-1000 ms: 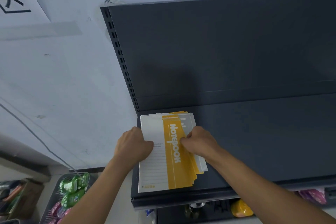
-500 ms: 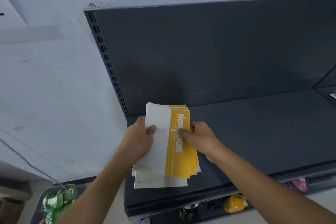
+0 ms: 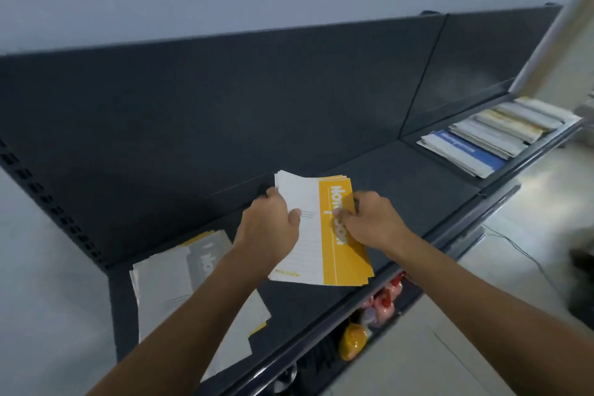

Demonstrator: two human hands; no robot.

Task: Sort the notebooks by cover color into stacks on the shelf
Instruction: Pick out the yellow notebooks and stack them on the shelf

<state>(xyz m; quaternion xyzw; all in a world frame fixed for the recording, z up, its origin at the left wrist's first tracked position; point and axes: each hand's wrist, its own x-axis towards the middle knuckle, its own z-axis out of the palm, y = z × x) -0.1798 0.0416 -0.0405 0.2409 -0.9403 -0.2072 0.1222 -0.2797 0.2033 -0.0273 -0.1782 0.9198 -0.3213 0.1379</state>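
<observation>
Notebooks, a yellow-covered bundle (image 3: 324, 251), slightly fanned, held over the middle of the dark shelf (image 3: 418, 196), apparently lifted clear of it. Left hand (image 3: 270, 228) grips the white left edge, thumb on top, fingers curled behind. Right hand (image 3: 373, 225) pinches the yellow right edge, thumb on the cover. Grey-covered stack (image 3: 180, 276) lies at the shelf's left end, partly under the left forearm. Mixed pile with a blue cover (image 3: 482, 145) sits far right. Step looks like giving the yellow set its own spot. Next move likely calls for bare shelf between the piles, edges squared, bundle laid flat.
</observation>
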